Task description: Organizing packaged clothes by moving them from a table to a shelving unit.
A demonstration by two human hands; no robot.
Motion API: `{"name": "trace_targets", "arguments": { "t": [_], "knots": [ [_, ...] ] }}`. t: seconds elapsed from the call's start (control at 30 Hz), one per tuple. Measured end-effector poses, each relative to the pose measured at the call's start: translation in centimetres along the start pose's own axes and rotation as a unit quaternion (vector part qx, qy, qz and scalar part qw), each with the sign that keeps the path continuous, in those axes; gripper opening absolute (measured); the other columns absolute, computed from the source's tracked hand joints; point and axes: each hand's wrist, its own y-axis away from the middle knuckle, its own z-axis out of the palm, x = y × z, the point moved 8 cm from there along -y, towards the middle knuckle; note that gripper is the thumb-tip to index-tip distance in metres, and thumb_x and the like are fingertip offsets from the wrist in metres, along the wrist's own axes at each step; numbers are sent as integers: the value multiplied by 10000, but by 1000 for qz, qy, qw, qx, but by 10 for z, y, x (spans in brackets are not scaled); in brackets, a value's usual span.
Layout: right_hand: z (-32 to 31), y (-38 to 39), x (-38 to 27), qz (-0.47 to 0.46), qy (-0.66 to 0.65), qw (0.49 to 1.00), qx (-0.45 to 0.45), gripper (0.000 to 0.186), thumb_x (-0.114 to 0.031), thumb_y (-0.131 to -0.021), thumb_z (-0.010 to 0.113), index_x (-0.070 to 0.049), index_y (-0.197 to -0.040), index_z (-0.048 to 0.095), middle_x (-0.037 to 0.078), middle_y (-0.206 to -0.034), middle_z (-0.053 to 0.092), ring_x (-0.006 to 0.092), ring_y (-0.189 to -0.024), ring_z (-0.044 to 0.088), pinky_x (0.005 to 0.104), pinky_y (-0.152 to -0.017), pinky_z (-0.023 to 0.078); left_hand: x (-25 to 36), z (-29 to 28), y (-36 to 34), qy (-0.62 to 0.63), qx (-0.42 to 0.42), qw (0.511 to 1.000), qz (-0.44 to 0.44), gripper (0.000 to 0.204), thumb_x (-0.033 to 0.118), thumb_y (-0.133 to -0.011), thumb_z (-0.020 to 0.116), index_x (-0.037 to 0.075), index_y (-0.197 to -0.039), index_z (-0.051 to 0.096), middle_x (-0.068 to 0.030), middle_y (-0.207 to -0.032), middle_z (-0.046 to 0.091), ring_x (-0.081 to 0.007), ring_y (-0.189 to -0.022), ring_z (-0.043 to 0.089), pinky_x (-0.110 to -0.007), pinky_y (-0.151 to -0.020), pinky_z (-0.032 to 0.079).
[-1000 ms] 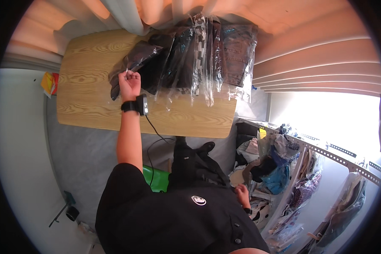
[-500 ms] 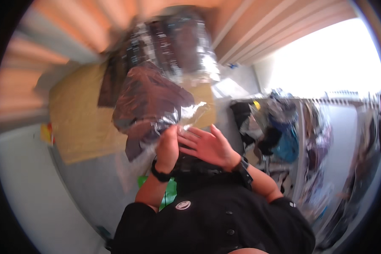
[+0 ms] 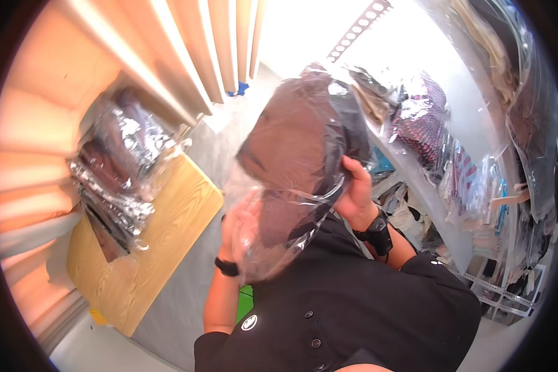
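Note:
A dark folded garment in a clear plastic bag [image 3: 294,130] is held up in front of me, between both hands. My right hand [image 3: 356,192] grips its right side, with the fingers at the dark fabric. My left hand [image 3: 242,226] holds the lower left of the bag; its fingers show hazily through the plastic. A black band is on my left wrist, and a black band with a device is on my right.
A wooden table [image 3: 146,285] at the left bears more bagged garments [image 3: 124,136] beside a peach curtain [image 3: 28,161]. At the right, a perforated metal rack [image 3: 496,297] holds hanging bagged clothes [image 3: 527,161] and piled garments. A green object [image 3: 245,304] lies below.
The bagged garment has left the table and is raised in both hands. My right hand has come up from my side onto it. The view has turned to the right, toward the rack.

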Motion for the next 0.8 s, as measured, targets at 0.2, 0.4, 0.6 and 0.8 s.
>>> {"name": "trace_targets", "arguments": {
  "t": [0.2,0.4,0.6,0.8],
  "knots": [
    [-49,15,-161,-136,34,990,-26,311,-156,-811,477,13,-1068,519,122,-1044,579,252,-937,566,382,-868,432,-93,106,-104,321,-155,913,-197,684,450,-842,418,52,-1325,143,-217,-1332,264,-320,-1219,306,-465,-971,295],
    [-62,28,-308,-360,153,919,56,248,-149,-824,486,22,-990,554,76,-897,606,169,-818,580,284,-776,464,-109,183,-165,129,-103,986,-34,536,225,-836,504,12,-1274,281,-126,-1271,367,-235,-1169,374,-387,-949,327],
    [-90,-25,-437,-360,393,837,120,201,-131,-770,564,-8,-929,564,46,-818,584,151,-721,548,273,-676,444,-68,230,-197,21,-186,972,142,530,115,-816,506,-33,-1276,288,-125,-1300,337,-197,-1196,343,-361,-929,352],
    [-166,-112,-482,-258,580,739,228,182,-112,-716,642,-39,-868,575,17,-739,561,134,-624,516,261,-576,423,-90,145,-197,-13,-14,996,82,548,117,-794,519,13,-1280,288,-126,-1308,324,-211,-1200,333,-365,-930,346]
  ]
}}
